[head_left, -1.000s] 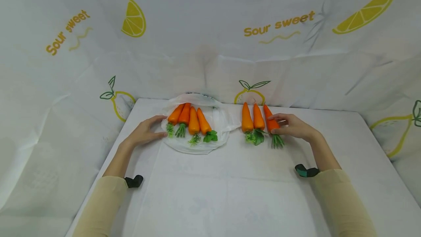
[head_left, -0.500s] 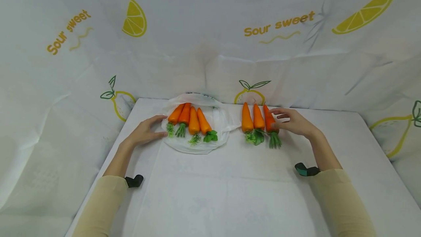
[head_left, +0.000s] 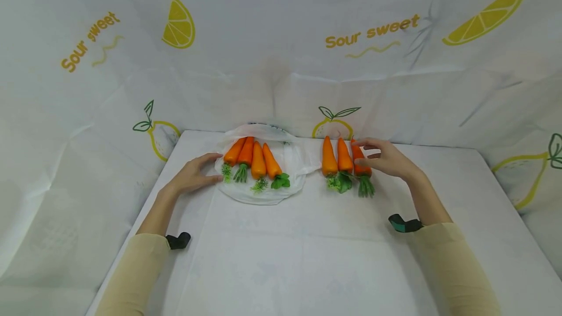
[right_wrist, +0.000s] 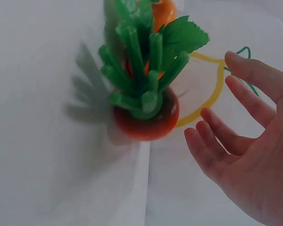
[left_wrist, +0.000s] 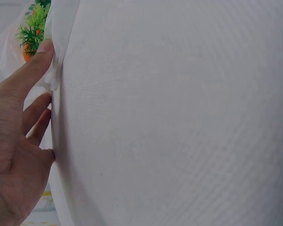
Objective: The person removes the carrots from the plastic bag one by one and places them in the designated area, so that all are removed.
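Note:
Several orange carrots (head_left: 258,160) with green tops lie side by side at the mouth of a white plastic bag (head_left: 287,191). At the bag's left edge rests my left hand (head_left: 193,175), its relaxed fingers touching the table and the thumb against the film in the left wrist view. To the bag's right, three more carrots stand in a row with their tops toward me. My right hand (head_left: 386,161) is beside the rightmost carrot (head_left: 357,152), partly covering it in the head view. The right wrist view shows loosely spread fingers (right_wrist: 247,101) apart from that carrot's red-orange end (right_wrist: 146,129).
Everything lies near the back edge of a table (head_left: 281,257) covered in white cloth. Behind it hangs a white curtain (head_left: 263,38) printed with lemons and lettering. A black wrist device (head_left: 177,241) shows at each sleeve.
The rightmost carrot has straightened and shifted slightly left against its neighbour. My right hand has let go of it and moved slightly up and left. The left hand has stayed put.

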A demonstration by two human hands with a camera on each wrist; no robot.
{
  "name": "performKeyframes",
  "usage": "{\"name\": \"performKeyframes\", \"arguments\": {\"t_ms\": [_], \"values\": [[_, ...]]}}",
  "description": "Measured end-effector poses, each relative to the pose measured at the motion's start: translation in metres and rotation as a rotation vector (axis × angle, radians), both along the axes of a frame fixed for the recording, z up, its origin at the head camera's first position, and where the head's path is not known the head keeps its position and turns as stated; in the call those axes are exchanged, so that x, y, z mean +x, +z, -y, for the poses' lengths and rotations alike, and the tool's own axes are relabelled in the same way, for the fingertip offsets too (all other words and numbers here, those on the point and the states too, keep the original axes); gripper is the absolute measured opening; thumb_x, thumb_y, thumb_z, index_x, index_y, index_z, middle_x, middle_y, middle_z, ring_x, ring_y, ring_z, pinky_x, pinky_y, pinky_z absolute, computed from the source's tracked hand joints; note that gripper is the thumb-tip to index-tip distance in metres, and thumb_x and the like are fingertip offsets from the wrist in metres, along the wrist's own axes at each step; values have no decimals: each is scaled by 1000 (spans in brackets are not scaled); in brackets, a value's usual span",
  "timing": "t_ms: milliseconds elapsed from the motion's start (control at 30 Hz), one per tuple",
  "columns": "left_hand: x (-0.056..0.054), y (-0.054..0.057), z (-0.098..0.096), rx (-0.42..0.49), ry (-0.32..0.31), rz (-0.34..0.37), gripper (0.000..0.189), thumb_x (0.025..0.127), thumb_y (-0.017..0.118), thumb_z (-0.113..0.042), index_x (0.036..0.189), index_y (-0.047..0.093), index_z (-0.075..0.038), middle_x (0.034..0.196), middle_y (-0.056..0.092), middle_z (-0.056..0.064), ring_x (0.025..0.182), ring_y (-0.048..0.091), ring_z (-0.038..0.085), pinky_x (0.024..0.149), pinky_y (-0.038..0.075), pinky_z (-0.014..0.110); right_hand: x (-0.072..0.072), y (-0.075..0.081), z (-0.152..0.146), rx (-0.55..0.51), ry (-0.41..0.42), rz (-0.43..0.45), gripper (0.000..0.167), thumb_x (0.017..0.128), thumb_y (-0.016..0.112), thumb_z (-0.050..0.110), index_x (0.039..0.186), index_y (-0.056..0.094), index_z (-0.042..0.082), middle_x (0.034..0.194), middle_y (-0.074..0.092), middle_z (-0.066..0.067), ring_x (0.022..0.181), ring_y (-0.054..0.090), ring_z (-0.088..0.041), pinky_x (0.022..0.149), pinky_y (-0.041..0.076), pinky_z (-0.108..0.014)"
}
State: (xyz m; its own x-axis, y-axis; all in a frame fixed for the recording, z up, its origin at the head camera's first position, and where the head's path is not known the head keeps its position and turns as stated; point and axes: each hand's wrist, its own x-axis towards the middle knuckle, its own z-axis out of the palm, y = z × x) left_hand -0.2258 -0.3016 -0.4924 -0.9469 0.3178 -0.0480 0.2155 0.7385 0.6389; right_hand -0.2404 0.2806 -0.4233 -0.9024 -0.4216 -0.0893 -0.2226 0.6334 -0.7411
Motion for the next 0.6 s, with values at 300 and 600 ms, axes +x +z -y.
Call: {"name": "performKeyframes", "arguments": {"t_ms": [300, 600], "values": [[0, 0, 0, -2, 6, 13, 75, 96, 84, -35, 160, 52, -14, 169, 49, 17, 162, 36, 44, 134, 26, 68, 4, 20, 25, -67, 59, -16, 51, 103, 75, 16, 149, 60, 1, 156, 57, -25, 147, 51, -47, 118, 50, -67], [1, 1, 0, 10, 6, 17, 76, 95, 85, -35, 160, 52, -13, 169, 49, 17, 163, 36, 44, 134, 26, 69, 5, 32, 56, -102, 145, -48, 48, 101, 77, 16, 147, 65, 7, 154, 60, -17, 142, 56, -42, 115, 53, -61]]}}
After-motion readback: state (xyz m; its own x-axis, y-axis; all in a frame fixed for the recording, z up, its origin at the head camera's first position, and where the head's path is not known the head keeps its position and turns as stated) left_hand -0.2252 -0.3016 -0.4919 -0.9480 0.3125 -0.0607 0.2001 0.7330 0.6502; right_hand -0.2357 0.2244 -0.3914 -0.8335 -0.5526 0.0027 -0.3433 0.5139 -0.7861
